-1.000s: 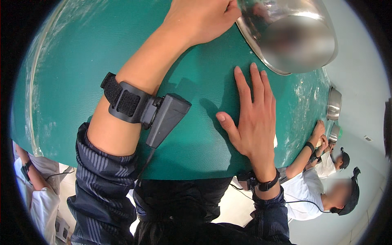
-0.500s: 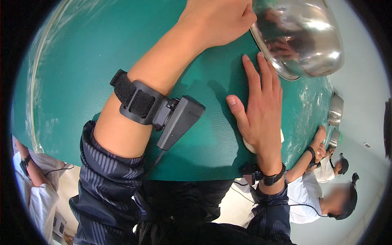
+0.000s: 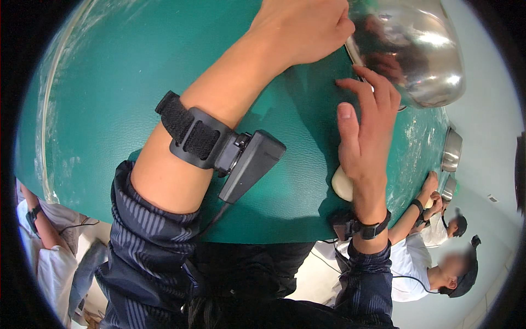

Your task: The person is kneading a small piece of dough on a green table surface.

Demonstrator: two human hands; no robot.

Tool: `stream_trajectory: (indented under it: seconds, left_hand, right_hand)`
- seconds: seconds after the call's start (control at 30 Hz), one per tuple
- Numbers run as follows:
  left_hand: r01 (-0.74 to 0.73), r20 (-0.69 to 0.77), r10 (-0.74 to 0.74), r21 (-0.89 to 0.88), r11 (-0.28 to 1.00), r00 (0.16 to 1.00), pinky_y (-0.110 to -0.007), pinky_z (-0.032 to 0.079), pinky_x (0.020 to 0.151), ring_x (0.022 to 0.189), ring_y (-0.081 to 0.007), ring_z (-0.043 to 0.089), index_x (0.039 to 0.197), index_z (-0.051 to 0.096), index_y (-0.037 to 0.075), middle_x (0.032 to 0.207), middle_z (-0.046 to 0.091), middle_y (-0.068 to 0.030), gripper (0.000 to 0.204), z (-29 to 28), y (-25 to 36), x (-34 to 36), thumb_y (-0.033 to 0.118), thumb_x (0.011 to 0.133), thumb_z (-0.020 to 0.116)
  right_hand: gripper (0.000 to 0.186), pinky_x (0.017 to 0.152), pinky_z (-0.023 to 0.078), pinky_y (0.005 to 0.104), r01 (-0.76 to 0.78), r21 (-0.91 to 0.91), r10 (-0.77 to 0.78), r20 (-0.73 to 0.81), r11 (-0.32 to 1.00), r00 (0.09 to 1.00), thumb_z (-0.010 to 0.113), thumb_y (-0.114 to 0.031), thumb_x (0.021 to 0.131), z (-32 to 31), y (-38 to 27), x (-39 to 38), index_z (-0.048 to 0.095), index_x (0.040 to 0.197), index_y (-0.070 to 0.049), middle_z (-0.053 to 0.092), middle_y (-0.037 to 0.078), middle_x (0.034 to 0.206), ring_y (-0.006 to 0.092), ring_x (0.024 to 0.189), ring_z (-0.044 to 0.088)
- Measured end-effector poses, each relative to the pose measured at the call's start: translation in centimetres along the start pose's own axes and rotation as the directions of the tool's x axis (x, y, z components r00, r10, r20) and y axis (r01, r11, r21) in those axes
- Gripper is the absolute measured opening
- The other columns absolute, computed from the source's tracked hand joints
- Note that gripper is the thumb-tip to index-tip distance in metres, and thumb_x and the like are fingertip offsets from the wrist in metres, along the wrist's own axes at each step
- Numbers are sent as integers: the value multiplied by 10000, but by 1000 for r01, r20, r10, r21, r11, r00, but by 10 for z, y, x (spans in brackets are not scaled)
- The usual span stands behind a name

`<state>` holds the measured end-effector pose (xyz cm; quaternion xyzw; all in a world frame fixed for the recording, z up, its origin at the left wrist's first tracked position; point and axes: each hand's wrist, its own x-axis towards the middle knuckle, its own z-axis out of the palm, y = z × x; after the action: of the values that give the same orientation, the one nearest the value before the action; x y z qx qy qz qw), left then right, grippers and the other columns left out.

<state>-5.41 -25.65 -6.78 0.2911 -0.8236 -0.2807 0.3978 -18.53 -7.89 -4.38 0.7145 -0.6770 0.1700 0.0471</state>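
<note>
My left hand (image 3: 309, 30) is closed, with its fingers curled under at the top of the view, close beside a large shiny metal bowl (image 3: 424, 60). What those fingers hold, if anything, is hidden. To the right, my right hand (image 3: 370, 123) has its fingers apart and slightly bent, with its fingertips near the bowl's lower edge. A smooth, pale piece of dough (image 3: 342, 185) lies on the green table (image 3: 274, 186) beside and partly behind the heel of that hand. It is not gripped by the fingers.
Black strapped devices with cables sit on both my wrists, including a boxy one (image 3: 252, 167) on the left. White flour streaks (image 3: 411, 148) mark the right side. Smaller metal bowls (image 3: 451, 149) stand farther right, near a co-worker's arm (image 3: 413, 219). Another person (image 3: 55, 263) is at lower left.
My right hand has lifted and its fingers have bent, uncovering more of the dough. Both hands appear slightly farther right in the view, and the bowl also appears a little shifted.
</note>
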Motion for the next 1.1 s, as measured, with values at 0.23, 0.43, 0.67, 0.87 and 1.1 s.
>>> stream_trajectory:
  seconds: [0.23,0.43,0.67,0.87,1.1]
  left_hand:
    - [72,42,-72,7,997,997,-575,563,760,823,-473,725,868,732,20,828,735,-246,269,9,-9,4,240,983,628]
    - [51,51,-52,19,999,997,-577,564,766,832,-474,727,876,731,23,834,736,-249,266,9,-10,6,245,984,631]
    - [32,10,-32,-6,999,999,-576,569,779,857,-478,731,860,728,11,859,744,-253,265,11,-14,4,223,978,620]
    - [48,65,-47,-16,999,997,-568,572,776,860,-469,739,877,740,11,864,747,-253,253,11,-8,7,209,972,613]
    - [-1,44,1,-13,1000,999,-563,568,763,839,-466,734,858,730,5,849,735,-257,258,11,-9,6,205,972,613]
  right_hand:
    - [280,1061,421,493,89,89,-81,-84,992,993,660,-332,964,0,6,14,732,987,-62,658,135,1205,377,1196,525]
    - [244,1007,457,459,73,243,-38,-147,967,988,662,-274,974,-3,8,16,735,906,-52,696,117,1085,350,1124,564]
    - [77,907,503,418,-82,285,82,12,955,997,748,-132,892,-38,-8,-13,732,893,-57,713,97,968,324,1011,626]
    - [208,980,476,517,76,45,-83,184,996,979,783,-184,838,-55,-15,-76,739,1014,-81,726,102,1139,358,1102,642]
    - [592,1058,473,534,25,-121,0,198,992,980,935,-415,741,-50,-9,-97,759,1210,-101,692,136,1274,390,1206,629]
